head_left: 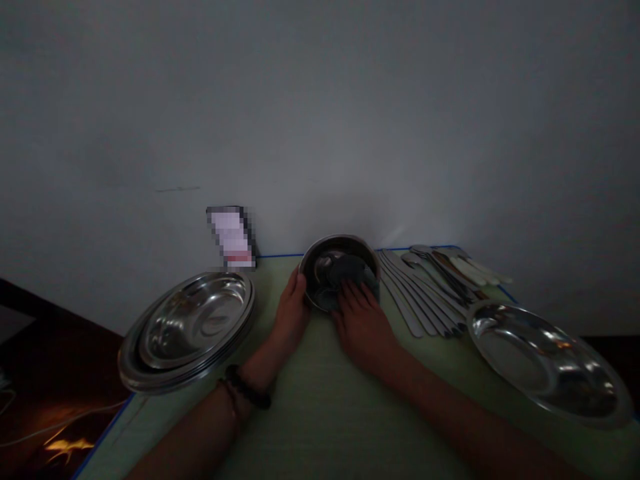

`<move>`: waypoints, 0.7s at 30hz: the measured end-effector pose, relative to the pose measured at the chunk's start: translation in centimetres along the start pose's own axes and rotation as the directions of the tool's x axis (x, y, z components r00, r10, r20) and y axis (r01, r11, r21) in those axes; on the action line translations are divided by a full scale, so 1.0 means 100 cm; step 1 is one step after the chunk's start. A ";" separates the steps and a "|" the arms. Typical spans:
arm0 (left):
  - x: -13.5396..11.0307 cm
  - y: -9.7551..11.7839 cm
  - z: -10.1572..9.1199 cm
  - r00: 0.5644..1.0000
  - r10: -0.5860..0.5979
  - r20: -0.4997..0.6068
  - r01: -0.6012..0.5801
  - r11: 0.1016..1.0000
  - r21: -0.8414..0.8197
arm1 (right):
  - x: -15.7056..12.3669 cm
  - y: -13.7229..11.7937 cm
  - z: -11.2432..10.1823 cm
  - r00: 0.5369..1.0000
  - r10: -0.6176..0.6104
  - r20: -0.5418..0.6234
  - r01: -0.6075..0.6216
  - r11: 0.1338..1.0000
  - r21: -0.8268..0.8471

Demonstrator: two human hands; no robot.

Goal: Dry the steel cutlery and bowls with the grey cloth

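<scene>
A steel bowl (pixel 327 257) stands tilted toward me at the far middle of the pale green table (pixel 310 413). My left hand (pixel 291 313) grips the bowl's left rim, a dark bead bracelet on its wrist. My right hand (pixel 361 320) presses a dark cloth (pixel 347 270) inside the bowl, fingers curled over it.
A stack of steel plates (pixel 187 330) sits at the left. One steel plate (pixel 547 360) lies at the right. Several pieces of cutlery (pixel 430 287) lie fanned behind it. A phone (pixel 231 237) leans on the wall. The table's left edge drops to a dark floor.
</scene>
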State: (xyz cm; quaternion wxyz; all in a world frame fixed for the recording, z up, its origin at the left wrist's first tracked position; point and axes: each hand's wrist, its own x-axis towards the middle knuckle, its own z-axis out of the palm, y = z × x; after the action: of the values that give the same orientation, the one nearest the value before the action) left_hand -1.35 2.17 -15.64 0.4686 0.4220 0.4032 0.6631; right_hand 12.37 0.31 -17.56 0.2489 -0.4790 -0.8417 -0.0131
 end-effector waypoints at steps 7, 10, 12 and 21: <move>0.005 -0.002 -0.006 0.996 -0.091 0.023 0.093 0.985 -0.146 | 0.004 0.006 -0.004 0.989 -0.124 0.086 0.118 0.990 0.072; 0.008 -0.003 -0.009 0.992 -0.087 -0.090 0.071 0.983 -0.170 | 0.006 0.008 -0.008 0.979 -0.176 0.099 0.172 0.984 0.047; 0.009 -0.003 -0.010 0.986 -0.070 -0.152 0.044 0.985 -0.169 | 0.008 0.009 -0.010 0.973 -0.207 0.107 0.205 0.978 0.027; 0.002 0.002 -0.003 0.993 0.061 -0.101 -0.027 0.952 0.305 | 0.004 0.005 -0.005 0.984 -0.160 0.079 0.153 0.984 0.097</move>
State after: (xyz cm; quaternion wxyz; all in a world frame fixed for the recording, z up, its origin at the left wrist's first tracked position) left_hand -1.73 2.27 -15.53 0.3607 0.4608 0.5156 0.6259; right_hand 12.81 0.75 -17.05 0.2321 -0.3997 -0.8864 0.0262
